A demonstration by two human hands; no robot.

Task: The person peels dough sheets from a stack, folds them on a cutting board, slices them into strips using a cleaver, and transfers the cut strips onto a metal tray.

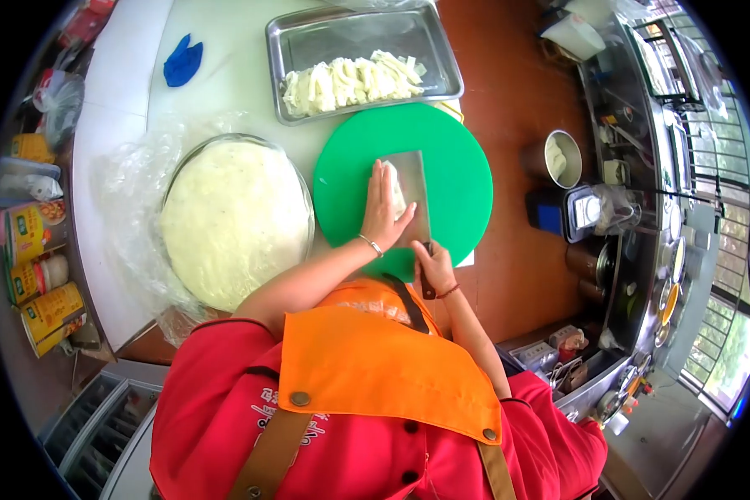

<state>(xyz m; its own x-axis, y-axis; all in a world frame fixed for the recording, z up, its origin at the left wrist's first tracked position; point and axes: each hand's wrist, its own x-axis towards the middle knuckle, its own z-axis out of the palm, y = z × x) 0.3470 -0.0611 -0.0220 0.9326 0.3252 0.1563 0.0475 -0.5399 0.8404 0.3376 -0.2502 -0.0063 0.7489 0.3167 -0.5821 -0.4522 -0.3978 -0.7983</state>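
Observation:
My right hand [436, 267] is wrapped round the dark handle of a cleaver [417, 179]. Its broad blade is over the round green cutting board [333, 196], pointing away from me. Left of the blade, my left hand [379, 212] has its fingers stretched forward and its thumb to the right, holding a pale white food piece [397, 198] that looks like dough. That piece is against or partly over the blade; the hand hides some of it. Beyond the board, a metal tray [350, 29] holds a row of similar white strips [350, 83].
Left of the board sits a large round pale mass [233, 221] in a wide basin, with clear plastic film [129, 196] around it. A blue cloth or glove [182, 61] lies at the back left. A metal pot [563, 158] and shelving stand to the right, beyond a brown floor.

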